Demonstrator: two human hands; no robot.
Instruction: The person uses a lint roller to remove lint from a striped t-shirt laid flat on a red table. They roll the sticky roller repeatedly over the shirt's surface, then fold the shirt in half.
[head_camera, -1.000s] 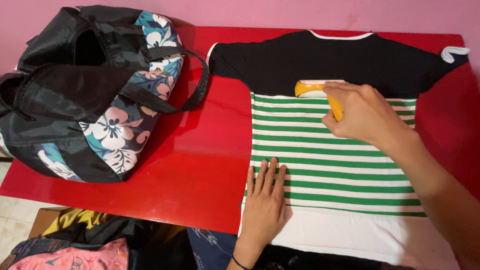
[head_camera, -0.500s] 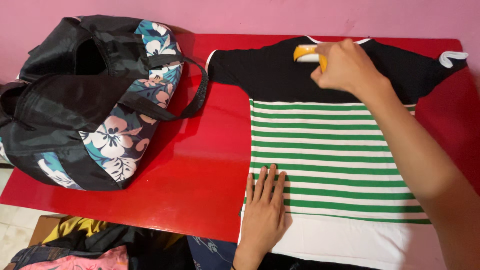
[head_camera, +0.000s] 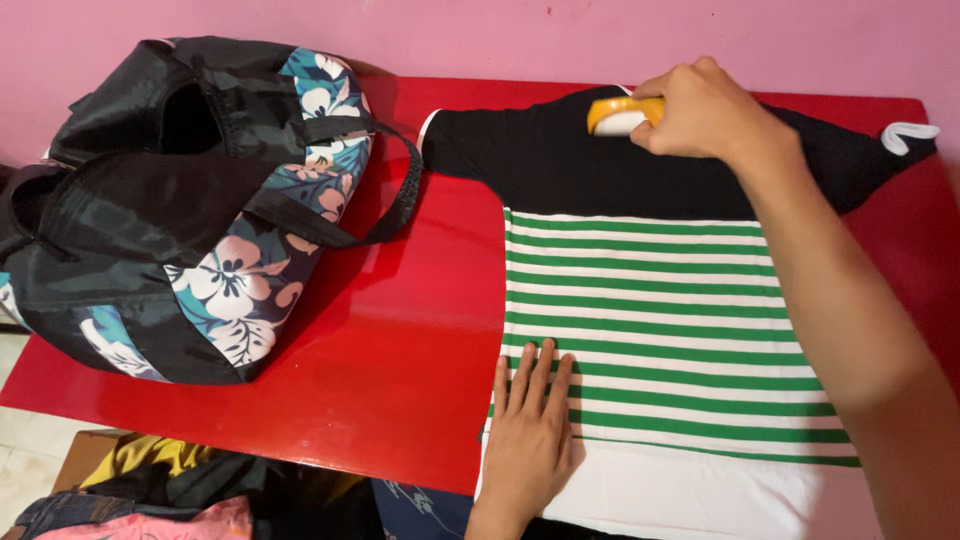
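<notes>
Rolling step: right hand (head_camera: 705, 110) grips roller (head_camera: 617, 115) on shirt (head_camera: 650, 300) top, upper right; left hand (head_camera: 530, 430) flat, pinning hem. Next needs steady downward strokes.

We see: right hand (head_camera: 705, 110) gripping yellow tool (head_camera: 617, 115) on striped shirt (head_camera: 660, 330); left hand (head_camera: 530, 435) flat on hem; floral bag (head_camera: 190, 205); red table (head_camera: 400, 340).

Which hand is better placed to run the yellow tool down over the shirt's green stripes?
Right hand: it already grips the yellow tool on the shirt. Left hand lies flat, pinning the hem.
</notes>
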